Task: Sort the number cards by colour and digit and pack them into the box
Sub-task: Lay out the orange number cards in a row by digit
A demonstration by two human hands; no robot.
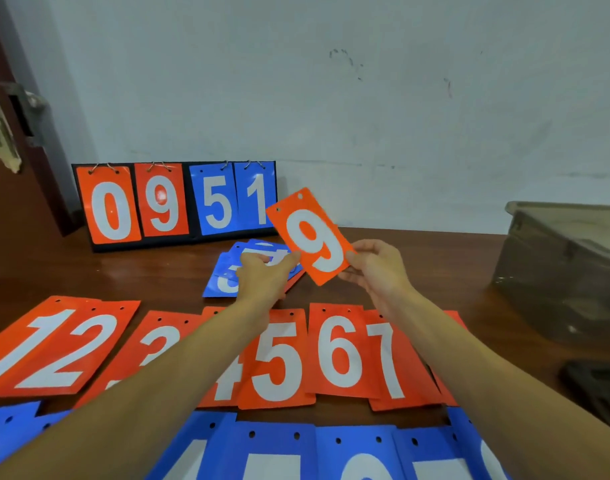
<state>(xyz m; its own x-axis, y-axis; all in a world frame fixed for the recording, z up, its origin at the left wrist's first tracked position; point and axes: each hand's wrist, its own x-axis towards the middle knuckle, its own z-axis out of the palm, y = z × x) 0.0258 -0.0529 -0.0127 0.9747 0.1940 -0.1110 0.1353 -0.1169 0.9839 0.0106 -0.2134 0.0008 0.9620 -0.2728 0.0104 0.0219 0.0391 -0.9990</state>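
Observation:
My right hand holds an orange card with a white 9 by its lower right edge, tilted above the table. My left hand touches the card's lower left edge with its fingertips, above a loose pile of blue cards. A row of orange cards reading 1, 2, 3, 4, 5, 6, 7 lies across the table below my arms. A row of blue cards lies nearest me. The box, wrapped in clear film, stands at the right.
A black flip scoreboard showing orange 0 9 and blue 5 1 leans against the white wall at the back. A dark door with a handle is at the far left. A dark object lies at the right table edge.

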